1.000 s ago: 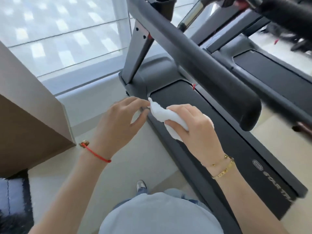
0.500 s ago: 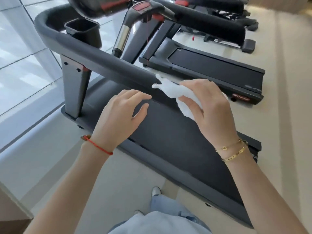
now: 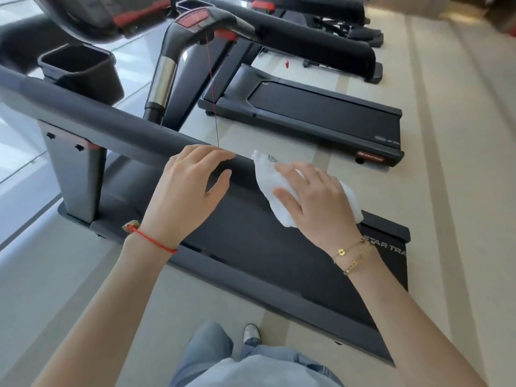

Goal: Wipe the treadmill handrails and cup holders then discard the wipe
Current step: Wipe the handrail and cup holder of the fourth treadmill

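Gym floor, treadmills lining up. Right hand (image 3: 312,199) is pressing the wipe (image 3: 268,182) flat-fingered on the rail (image 3: 117,127); left hand (image 3: 184,191) is resting open, empty. That loose hold's risking the wipe slipping off.

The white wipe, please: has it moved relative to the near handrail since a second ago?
Yes. The white wipe, under the right hand, has gone from below the handrail up onto its end.
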Motion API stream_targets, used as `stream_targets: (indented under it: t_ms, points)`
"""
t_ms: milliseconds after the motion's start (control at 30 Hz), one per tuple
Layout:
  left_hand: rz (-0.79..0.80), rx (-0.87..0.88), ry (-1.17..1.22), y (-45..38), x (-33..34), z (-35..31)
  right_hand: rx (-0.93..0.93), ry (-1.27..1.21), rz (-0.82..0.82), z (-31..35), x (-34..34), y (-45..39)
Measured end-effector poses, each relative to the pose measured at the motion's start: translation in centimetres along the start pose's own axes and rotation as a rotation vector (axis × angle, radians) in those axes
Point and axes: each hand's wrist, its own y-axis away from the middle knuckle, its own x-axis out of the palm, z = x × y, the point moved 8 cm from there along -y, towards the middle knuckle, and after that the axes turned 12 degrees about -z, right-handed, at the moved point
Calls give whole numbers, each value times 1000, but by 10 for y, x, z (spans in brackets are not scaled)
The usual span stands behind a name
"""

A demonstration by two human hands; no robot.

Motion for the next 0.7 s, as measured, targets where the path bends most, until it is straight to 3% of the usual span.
stream_targets:
  t_ms: [233,467,700]
  points:
    - [63,8,-4,-30,5,47,30,49,53,39,26,-45]
    - [63,48,9,-60,-14,114,238,28,9,42,31,-62]
    - [77,109,-56,-72,-29,178,110,52,-41,147,79,-130]
